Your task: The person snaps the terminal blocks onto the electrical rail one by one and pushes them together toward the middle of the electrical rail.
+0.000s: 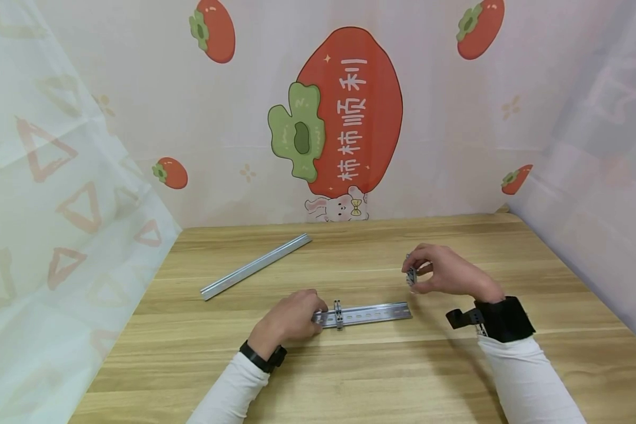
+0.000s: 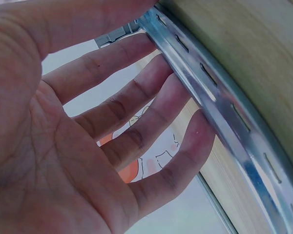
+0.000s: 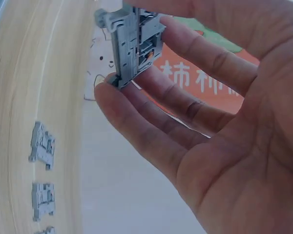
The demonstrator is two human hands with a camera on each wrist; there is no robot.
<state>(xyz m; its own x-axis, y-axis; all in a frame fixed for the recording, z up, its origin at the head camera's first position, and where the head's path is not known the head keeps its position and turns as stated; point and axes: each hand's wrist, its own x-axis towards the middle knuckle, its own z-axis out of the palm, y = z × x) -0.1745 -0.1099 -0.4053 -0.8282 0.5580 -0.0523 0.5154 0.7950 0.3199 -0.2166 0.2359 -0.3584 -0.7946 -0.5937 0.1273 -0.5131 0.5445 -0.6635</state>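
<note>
A slotted metal DIN rail [image 1: 376, 314] lies on the table, its left end under my left hand [image 1: 291, 318]. The left wrist view shows the fingers along one edge of that rail [image 2: 224, 117], with the thumb across from them; the thumb's tip is out of sight. One narrow grey terminal block [image 1: 338, 315] sits across the rail, just right of the left hand. Above the table, right of the rail's free end, my right hand [image 1: 445, 271] pinches another grey terminal block [image 3: 132, 46] between thumb and fingers, clear of the rail.
A second metal rail [image 1: 257, 266] lies slanted farther back on the left of the wooden table [image 1: 350, 377]. In the right wrist view, more loose terminal blocks [image 3: 43, 201] lie in a row on the table. Printed cloth [image 1: 233, 118] hangs behind and at both sides.
</note>
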